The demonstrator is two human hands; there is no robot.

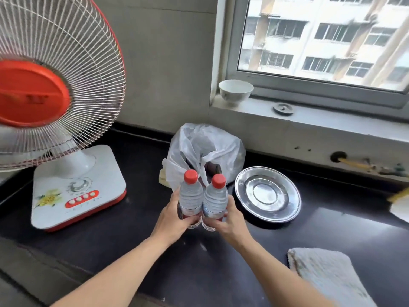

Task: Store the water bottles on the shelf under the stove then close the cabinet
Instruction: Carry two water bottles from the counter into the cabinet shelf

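- We hold two clear water bottles with red caps side by side over the black counter (332, 229), one in each hand.
- Our left hand (171, 220) has its grip wrapped round the lower part of the left water bottle (190, 197), thumb along its near side and fingers curled behind it.
- Our right hand (232, 220) has its grip clamped the same way on the lower part of the right water bottle (215, 200).
- The two bottles stand upright and touch each other along their sides; we cannot tell whether their bases rest on the counter or hang just above it.
- Just behind the bottles sits a white plastic bag (205, 151), knotted at the top.
- To the right of the bottles lies a steel plate (267, 193), near but apart from our right hand.
- On the left stands a table fan (55, 89) with an orange hub and white base.
- A grey cloth (327, 275) lies at the near right, and a white bowl (235, 91) sits on the windowsill (332, 120).
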